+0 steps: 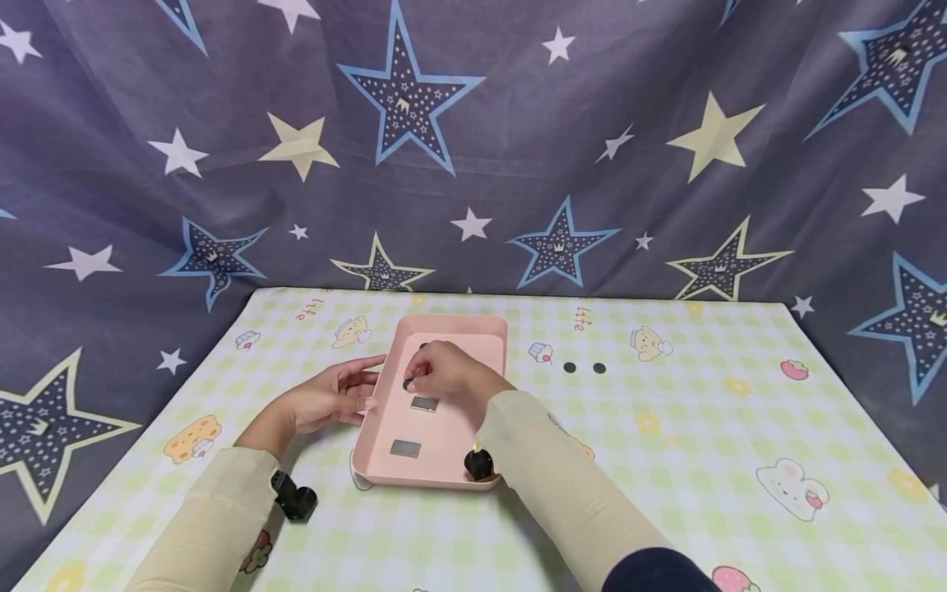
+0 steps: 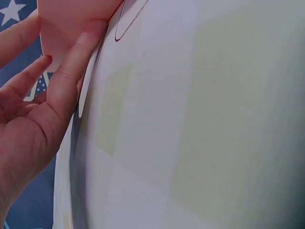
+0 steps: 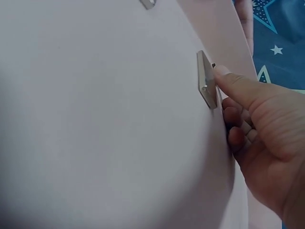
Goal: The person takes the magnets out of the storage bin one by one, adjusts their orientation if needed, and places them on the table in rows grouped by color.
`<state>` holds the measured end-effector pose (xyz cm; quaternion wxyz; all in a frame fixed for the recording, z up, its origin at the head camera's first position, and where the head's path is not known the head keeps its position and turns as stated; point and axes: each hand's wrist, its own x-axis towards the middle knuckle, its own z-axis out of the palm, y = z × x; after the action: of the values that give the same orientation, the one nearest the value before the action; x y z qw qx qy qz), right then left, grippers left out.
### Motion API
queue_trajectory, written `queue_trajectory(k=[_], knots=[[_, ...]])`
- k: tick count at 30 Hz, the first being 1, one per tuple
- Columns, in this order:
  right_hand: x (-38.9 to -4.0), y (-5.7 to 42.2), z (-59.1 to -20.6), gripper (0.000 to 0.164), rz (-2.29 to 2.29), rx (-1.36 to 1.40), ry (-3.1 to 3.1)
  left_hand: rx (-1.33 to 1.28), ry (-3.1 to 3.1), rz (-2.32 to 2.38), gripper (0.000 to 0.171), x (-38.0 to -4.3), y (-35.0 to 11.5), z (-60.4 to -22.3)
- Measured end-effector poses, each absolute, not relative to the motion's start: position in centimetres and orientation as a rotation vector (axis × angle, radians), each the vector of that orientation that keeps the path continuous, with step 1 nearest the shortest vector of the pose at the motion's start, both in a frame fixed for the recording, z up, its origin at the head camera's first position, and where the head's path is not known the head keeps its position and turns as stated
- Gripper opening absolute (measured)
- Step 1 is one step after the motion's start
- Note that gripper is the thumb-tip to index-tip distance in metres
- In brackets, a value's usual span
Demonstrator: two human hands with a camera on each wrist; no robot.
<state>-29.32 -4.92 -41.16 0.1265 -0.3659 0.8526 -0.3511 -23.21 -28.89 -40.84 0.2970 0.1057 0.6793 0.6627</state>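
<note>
A pink rectangular tray (image 1: 366, 448) lies on the table. My left hand (image 1: 325, 399) rests at its left wall with fingers extended; in the left wrist view the thumb (image 2: 71, 71) lies along the tray's outer side. Over the tray, my right hand (image 1: 444, 370) pinches a small black disc (image 1: 408, 384) between thumb and fingers. Just in front of those fingertips sits a silver rectangular block (image 1: 423, 404), seen edge-on near the thumb in the right wrist view. A second silver block (image 1: 404, 448) lies nearer the tray's front. Another dark piece (image 1: 423, 345) shows partly behind the right hand.
Two black discs (image 1: 570, 367) lie side by side on the table, right of the tray. A checked cloth (image 1: 703, 460) with cartoon prints covers the table. Behind it hangs a dark curtain (image 1: 518, 164) with stars. The right forearm crosses the tray's right wall.
</note>
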Motion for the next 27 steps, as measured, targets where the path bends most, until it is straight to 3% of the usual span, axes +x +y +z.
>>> queue_trajectory(k=[27], knots=[[-28.6, -4.2, -39.1, 0.007, -1.265, -1.015, 2.359, 0.270, 1.816, 1.758, 0.085, -23.0, -28.8, -40.6]])
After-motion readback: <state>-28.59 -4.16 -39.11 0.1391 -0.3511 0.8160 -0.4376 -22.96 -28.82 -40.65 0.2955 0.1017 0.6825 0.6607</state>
